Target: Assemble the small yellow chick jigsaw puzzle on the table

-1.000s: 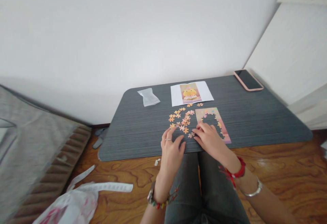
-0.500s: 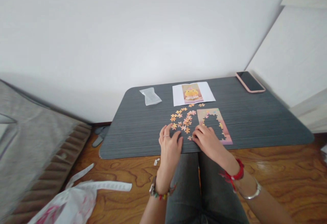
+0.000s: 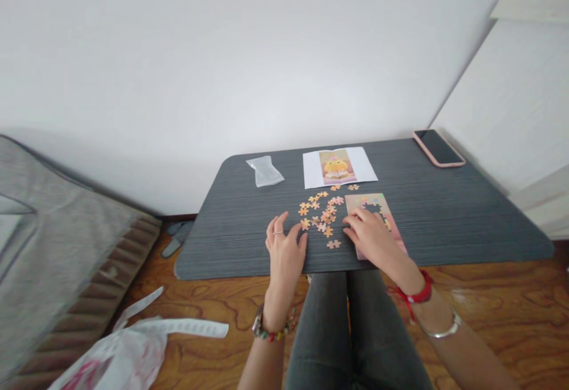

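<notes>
My left hand [image 3: 284,251] rests on the dark table, its fingers apart and nothing in them, just left of the loose jigsaw pieces [image 3: 328,217]. My right hand [image 3: 373,236] lies over the partly filled jigsaw puzzle [image 3: 358,201], covering much of its gap. The fingers of that hand are loosely bent and apart near the puzzle's left edge, and no piece shows in them. Between the two hands lies a small jigsaw piece [image 3: 333,244], apart from the heap. Behind the pieces is a white sheet with a printed picture [image 3: 338,166] of a yellow figure.
A clear plastic bag [image 3: 265,172] lies at the back left of the table [image 3: 466,218]. Toward the back right is a phone in a pink case [image 3: 439,147]. A white wall stands behind. On the floor at left are a plastic bag [image 3: 128,348] and slippers [image 3: 176,238].
My right hand has moved right, from beside the small piece onto the puzzle. My left hand has shifted slightly left, away from the loose pieces. The view has tilted a little.
</notes>
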`<state>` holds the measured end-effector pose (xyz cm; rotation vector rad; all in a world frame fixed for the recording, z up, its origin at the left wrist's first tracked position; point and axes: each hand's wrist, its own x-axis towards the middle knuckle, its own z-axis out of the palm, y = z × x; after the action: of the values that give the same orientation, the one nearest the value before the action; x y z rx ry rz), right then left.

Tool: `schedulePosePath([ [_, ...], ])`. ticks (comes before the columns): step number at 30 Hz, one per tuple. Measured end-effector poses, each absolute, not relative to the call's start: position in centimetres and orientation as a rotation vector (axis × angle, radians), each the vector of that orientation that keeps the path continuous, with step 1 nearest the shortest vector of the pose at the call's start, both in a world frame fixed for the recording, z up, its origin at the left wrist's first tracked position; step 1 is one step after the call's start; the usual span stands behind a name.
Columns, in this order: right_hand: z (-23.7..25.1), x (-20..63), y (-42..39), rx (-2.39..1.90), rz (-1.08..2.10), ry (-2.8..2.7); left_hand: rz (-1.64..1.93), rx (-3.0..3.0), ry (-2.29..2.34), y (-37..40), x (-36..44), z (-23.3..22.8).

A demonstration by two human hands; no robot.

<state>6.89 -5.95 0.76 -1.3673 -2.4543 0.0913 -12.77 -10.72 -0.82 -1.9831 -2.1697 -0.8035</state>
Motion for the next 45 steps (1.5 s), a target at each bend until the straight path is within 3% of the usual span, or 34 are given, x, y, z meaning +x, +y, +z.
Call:
schedulePosePath([
  [13, 0.0, 4.5, -7.1, -1.322, 0.185, -2.491, -0.8, -1.922, -2.224, -10.8, -13.5, -0.9],
  [27, 1.3, 5.3, -2.8, -1.686, -0.095, -2.381, -0.886, -2.005, -2.137, -9.4, -11.3, 0.4],
  [36, 0.1, 5.0, -0.7, -1.744, -0.019, -2.35, -0.494, -2.398, -1.921, -3.0, -8.1, 1.7],
  [45, 0.5, 4.8, -0.3, -1.795, 0.11, -2.376, -0.403, -2.394, -1.989, -3.6, -8.4, 1.0],
])
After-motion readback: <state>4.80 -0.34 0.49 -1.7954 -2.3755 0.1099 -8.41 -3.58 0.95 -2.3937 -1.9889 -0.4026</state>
